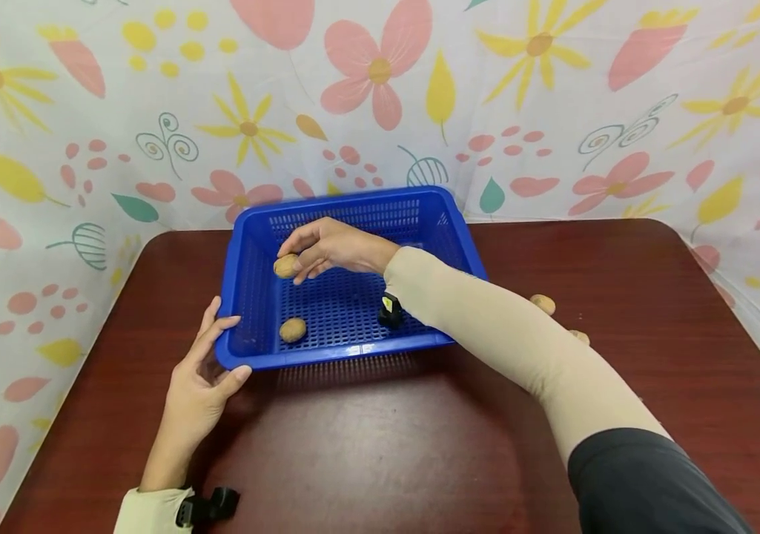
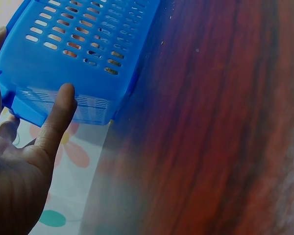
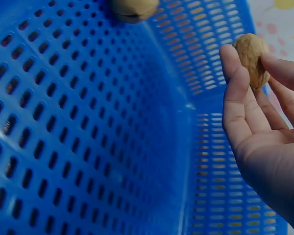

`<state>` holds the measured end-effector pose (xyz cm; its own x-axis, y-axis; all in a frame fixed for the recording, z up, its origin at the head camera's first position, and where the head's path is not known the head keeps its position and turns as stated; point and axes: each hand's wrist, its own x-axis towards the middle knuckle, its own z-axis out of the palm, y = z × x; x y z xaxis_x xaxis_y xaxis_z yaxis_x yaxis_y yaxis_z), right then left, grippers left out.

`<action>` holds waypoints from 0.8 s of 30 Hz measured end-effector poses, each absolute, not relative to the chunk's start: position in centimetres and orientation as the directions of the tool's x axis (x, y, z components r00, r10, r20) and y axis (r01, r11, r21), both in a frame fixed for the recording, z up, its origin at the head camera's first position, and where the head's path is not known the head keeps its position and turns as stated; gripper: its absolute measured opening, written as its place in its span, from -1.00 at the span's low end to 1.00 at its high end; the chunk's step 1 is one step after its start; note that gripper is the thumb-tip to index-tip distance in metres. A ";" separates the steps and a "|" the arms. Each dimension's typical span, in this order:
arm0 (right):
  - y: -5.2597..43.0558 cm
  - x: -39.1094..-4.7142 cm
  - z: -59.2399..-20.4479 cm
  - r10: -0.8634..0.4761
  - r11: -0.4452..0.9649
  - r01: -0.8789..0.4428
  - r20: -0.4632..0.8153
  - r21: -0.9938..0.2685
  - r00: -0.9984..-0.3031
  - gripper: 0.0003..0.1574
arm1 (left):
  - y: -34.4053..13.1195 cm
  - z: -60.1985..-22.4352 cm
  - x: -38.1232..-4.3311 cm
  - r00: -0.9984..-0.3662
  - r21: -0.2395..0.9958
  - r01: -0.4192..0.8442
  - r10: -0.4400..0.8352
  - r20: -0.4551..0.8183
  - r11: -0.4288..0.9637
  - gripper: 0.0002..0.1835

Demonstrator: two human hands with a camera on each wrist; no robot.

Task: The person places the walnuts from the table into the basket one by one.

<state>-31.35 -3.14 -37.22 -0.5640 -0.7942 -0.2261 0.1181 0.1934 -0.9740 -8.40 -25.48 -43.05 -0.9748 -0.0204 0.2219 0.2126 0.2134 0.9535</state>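
Note:
A blue plastic basket (image 1: 346,354) with slotted walls stands on the table. My right hand (image 1: 336,248) is inside its rim, pinching a walnut (image 1: 286,266) between thumb and fingertips. In the right wrist view this walnut (image 3: 252,59) is held high over the slotted floor (image 3: 88,127). A second walnut (image 1: 293,330) lies on the basket floor near the front left corner. My left hand (image 1: 196,389) grips that corner from outside, fingers at the left rim and thumb at the front. The left wrist view shows a finger (image 2: 59,115) against the outer wall.
Two walnuts lie on the dark red wooden table (image 1: 380,445) right of the basket: one walnut (image 1: 543,303) beside my right sleeve, the other walnut (image 1: 580,337) partly hidden by it. A flower-printed cloth (image 1: 380,133) hangs behind the table.

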 end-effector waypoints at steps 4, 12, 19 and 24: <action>-3.6 -31.3 -38.1 -0.800 0.234 0.139 -0.272 -0.962 -0.535 -0.63 | -25.4 -42.9 -8.5 -0.976 0.956 0.209 -0.021 0.218 0.205 -0.32; -3.9 -31.4 -39.5 -0.795 0.297 0.122 -0.316 -0.947 -0.518 -0.62 | -25.3 -42.7 -8.8 -0.976 0.954 0.210 -0.016 0.219 0.212 -0.32; -4.6 -31.0 -40.4 -0.798 0.343 0.115 -0.353 -0.932 -0.489 -0.60 | -25.4 -43.0 -8.7 -0.972 0.953 0.223 -0.026 0.233 0.207 -0.32; -4.9 -30.9 -40.6 -0.796 0.368 0.095 -0.366 -0.925 -0.482 -0.61 | -25.4 -43.2 -8.6 -0.971 0.955 0.225 -0.032 0.235 0.192 -0.32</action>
